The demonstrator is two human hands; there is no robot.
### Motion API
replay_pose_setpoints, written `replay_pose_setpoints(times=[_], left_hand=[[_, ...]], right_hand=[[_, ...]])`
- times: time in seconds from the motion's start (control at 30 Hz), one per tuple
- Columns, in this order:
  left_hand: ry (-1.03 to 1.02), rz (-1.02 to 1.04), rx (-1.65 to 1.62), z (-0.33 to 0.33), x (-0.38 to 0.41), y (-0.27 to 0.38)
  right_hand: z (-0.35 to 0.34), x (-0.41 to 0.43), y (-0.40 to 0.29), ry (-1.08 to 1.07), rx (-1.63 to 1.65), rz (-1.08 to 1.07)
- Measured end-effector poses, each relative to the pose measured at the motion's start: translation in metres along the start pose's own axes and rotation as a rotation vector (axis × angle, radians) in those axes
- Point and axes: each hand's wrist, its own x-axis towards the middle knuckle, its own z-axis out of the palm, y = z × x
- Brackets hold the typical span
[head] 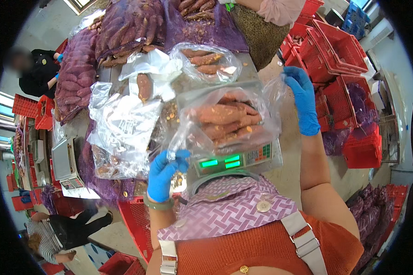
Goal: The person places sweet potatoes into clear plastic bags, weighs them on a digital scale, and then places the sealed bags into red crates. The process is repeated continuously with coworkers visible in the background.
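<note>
A clear plastic bag [206, 137] filled with several sweet potatoes [223, 115] rests on a digital weighing scale [234, 160] in front of me. The scale's green displays are lit. My left hand [163, 172], in a blue glove, pinches one gathered corner of this bag at its near left. Up at the right, my blue-gloved right hand [302, 99] grips the bag's other side, pulling the film outward. The sweet potatoes lie heaped inside, seen through the film.
Flat plastic bags [124, 127] lie left of the scale, and a single sweet potato [144, 87] lies on plastic behind them. Another filled bag [208, 63] sits beyond the scale. Purple mesh sacks [130, 24] line the back. Red crates [340, 48] are stacked at right. Other people work at left.
</note>
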Motion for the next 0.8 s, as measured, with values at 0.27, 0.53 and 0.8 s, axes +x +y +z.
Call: replay_pose_setpoints(times=[0.27,0.53,0.8], left_hand=[[-0.131,-0.187,0.267,-0.003,0.012,0.019],[-0.044,-0.279,0.133,0.006,0.023,0.012],[-0.058,-0.240,0.308,0.015,0.046,0.010]], right_hand=[[0.122,0.106,0.072,-0.779,-0.596,-0.255],[0.178,0.158,0.208,-0.889,-1.152,-0.169],[0.190,0.201,0.227,-0.627,-1.078,-0.320]])
